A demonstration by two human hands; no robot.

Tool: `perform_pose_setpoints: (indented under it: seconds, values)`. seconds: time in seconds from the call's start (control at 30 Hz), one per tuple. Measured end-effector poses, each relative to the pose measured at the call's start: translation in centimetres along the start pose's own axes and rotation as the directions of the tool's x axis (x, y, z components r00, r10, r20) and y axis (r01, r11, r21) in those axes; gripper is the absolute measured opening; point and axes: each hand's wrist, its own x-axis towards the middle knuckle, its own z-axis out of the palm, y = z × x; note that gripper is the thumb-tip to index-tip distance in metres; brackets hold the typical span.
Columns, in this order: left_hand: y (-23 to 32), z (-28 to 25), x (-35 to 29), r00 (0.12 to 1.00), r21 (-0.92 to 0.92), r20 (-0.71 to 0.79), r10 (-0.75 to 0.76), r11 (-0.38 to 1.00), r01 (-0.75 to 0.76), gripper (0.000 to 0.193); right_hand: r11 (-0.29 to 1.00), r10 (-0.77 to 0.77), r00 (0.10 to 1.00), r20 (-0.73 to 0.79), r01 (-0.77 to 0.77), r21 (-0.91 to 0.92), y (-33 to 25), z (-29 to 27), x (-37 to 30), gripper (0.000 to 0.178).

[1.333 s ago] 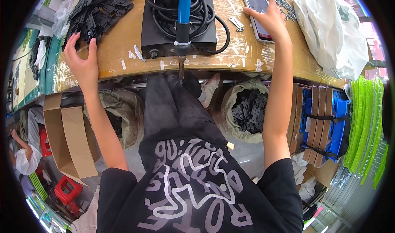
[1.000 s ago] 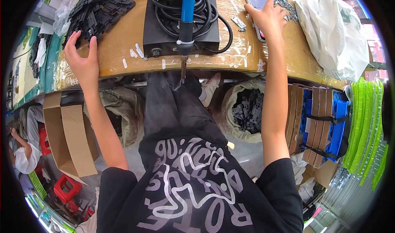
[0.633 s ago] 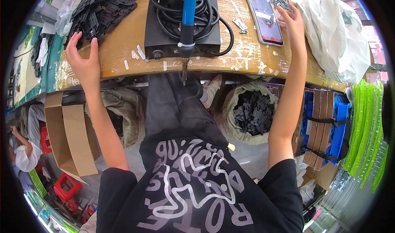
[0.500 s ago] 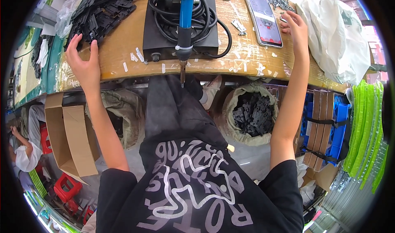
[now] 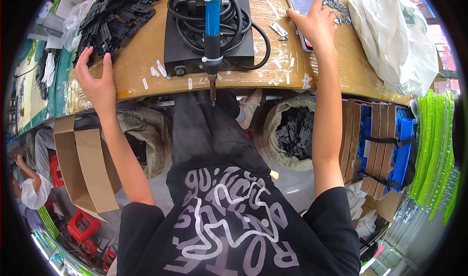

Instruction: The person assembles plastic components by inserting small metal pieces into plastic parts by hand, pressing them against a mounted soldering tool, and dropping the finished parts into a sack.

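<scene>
My left hand (image 5: 96, 81) lies at the near edge of the pile of black plastic parts (image 5: 114, 20), thumb and fingers apart, with nothing seen between them. My right hand (image 5: 317, 27) is over the phone (image 5: 298, 2), its thumb stretched left across the screen and its fingers spread. It covers much of the phone; whether it touches the glass I cannot tell. Small metal parts (image 5: 331, 2) are heaped just beyond that hand. Between my hands, a blue-handled tool with a metal tip (image 5: 212, 27) hangs tip down in front of a black box (image 5: 170, 47) with coiled black cable.
A white plastic bag (image 5: 397, 42) bulges at the table's right. Under the table stand a sack of black parts (image 5: 295, 134), another sack (image 5: 146, 134) and a cardboard box (image 5: 87, 164). Green strips (image 5: 431, 149) hang at far right. Another person (image 5: 31, 183) sits at far left.
My right hand has moved left from beside the phone to over it, and the phone's screen shows a different, paler picture. My left hand stays near the black parts. The view has shifted slightly.
</scene>
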Motion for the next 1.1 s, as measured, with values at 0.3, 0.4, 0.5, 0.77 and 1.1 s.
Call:
perform_pose_setpoints:
  seconds: [0.3, 0.4, 0.5, 0.77, 1.1]
  values:
    - [0.1, -0.1, 0.0, 1.0, -0.008, -0.026, 0.004, 1.0, -0.005, 0.035, 0.998, -0.012, 1.0, -0.013, 0.012, -0.058, 0.9, -0.8, 0.5, 0.082]
    - [0.2, -0.9, 0.0, 0.998, 0.025, -0.059, 0.003, 1.0, -0.001, 0.036, 0.884, 0.011, 0.997, -0.072, 0.024, 0.468, 3.4, -2.6, 1.7, 0.082]
    - [0.8, -1.1, 0.9, 0.991, 0.124, -0.022, 0.129, 0.984, -0.126, 0.034, 0.868, 0.189, 0.975, -0.12, -0.109, 0.484, 10.1, -2.6, 3.1, 0.041]
    - [-1.4, -1.0, 3.5, 0.948, 0.217, 0.246, 0.204, 0.941, -0.259, 0.026, 0.993, -0.021, 0.999, -0.039, 0.025, 0.113, 11.0, -1.0, 4.7, 0.019]
    - [-2.2, -1.7, 5.9, 0.949, 0.307, 0.244, 0.201, 0.912, -0.272, 0.021, 0.995, -0.038, 0.995, -0.088, 0.03, -0.094, 9.7, -1.3, 4.6, 0.014]
